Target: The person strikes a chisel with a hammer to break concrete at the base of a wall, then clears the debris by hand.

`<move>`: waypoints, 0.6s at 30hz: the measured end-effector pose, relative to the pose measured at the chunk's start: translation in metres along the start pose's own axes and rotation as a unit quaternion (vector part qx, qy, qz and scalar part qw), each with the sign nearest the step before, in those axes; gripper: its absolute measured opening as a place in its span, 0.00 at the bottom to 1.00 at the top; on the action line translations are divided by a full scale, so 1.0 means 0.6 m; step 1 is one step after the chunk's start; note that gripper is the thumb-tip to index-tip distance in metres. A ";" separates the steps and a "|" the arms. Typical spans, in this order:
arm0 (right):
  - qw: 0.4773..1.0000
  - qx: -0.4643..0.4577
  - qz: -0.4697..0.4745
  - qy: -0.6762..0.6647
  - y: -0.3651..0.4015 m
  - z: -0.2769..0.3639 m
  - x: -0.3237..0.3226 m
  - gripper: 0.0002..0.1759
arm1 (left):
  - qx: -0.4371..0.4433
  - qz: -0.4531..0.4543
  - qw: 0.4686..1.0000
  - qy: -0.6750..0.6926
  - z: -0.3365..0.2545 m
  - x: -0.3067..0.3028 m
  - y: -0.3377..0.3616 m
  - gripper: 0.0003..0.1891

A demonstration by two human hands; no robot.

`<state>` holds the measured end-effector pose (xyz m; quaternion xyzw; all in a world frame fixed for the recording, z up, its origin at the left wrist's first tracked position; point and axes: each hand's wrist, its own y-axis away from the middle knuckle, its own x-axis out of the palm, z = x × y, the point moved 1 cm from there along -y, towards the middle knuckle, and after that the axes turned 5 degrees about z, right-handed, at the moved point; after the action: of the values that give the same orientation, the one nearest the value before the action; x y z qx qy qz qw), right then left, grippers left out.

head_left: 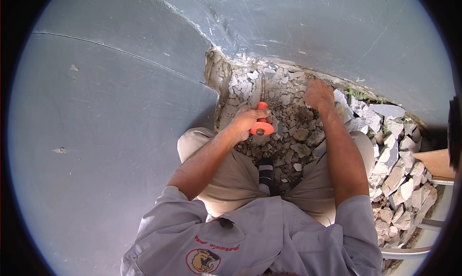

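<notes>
My left hand (246, 122) is closed around the grip of a chisel (262, 128) with a round orange-red hand guard. The chisel's steel shaft points away from me, over the broken rubble (288, 102). Near the base of the grey wall, my right hand (319, 94) is held low over the rubble with its fingers curled in. Whatever those fingers hold, if anything, is hidden from view.
A smooth grey floor slab (110, 122) ends in a broken edge at left. Larger broken slabs (402, 175) are heaped at right, beside a brown board (435, 161) and curved metal bars (409, 252). Small green plants (356, 93) grow along the wall's foot.
</notes>
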<state>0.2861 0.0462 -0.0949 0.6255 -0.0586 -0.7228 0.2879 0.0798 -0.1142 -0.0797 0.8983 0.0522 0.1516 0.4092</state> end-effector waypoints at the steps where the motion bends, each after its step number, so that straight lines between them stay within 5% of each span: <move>1: 1.000 -0.001 -0.002 -0.002 0.000 0.000 0.000 0.17 | -0.001 0.000 1.000 -0.001 0.000 0.000 0.000 0.19; 18: 1.000 -0.005 -0.012 -0.010 0.000 0.002 0.003 0.17 | 0.002 -0.005 1.000 0.011 0.002 -0.002 -0.003 0.19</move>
<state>0.2848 0.0450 -0.0964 0.6171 -0.0507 -0.7329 0.2820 0.0792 -0.1139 -0.0818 0.8972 0.0613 0.1597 0.4071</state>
